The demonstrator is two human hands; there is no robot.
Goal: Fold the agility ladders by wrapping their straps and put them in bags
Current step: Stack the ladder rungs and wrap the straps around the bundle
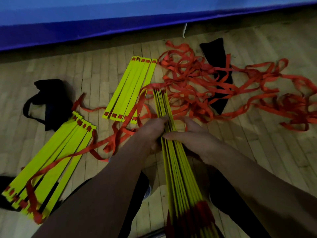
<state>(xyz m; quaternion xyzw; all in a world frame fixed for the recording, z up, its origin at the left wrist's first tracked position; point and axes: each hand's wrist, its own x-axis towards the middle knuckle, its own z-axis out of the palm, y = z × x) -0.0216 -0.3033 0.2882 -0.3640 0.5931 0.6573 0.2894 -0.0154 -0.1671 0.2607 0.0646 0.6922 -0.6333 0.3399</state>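
**On the wooden floor: both hands squeeze one rung stack**

Left hand point(151, 133) and right hand point(190, 134) press together around the upright stack of yellow rungs point(173, 152). Its orange straps point(197, 79) sprawl toward the floor's point(257, 152) right edge over a black bag point(217, 54). Two flat rung bundles point(51, 162) lie left.

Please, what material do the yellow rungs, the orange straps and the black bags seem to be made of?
Yellow rungs: probably rigid plastic, smooth; they stay flat and straight, with cut slots at the ends.
Orange straps: likely woven webbing; flat bands that curl and tangle limply.
Black bags: soft, matte fabric, it seems; they lie crumpled, no shine.
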